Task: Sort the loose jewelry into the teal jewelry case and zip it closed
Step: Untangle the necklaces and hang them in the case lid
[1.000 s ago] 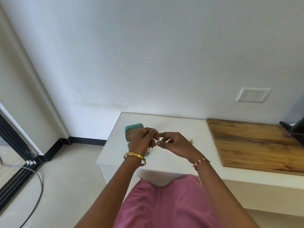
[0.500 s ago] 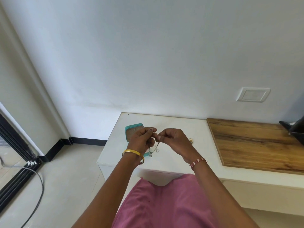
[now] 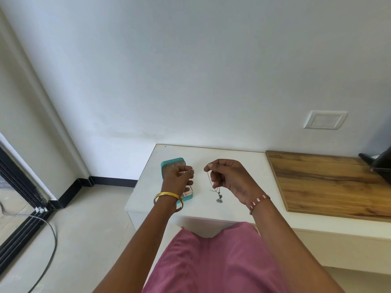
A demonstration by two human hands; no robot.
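two hands: both are raised above the white surface, a small gap kept between them.
left hand: fingers are curled, thumb and forefinger pressed together; whether anything is pinched cannot be told. a gold bangle is worn on the wrist.
right hand: a thin chain necklace is pinched between thumb and forefinger, its dark pendant hung just above the surface. a red beaded bracelet is worn on the wrist.
teal jewelry case: it is laid open on the surface, partly hidden behind the left hand, a pale pink lining shown at its near end.
wooden board: it is laid on the surface to the right, well apart from the case.
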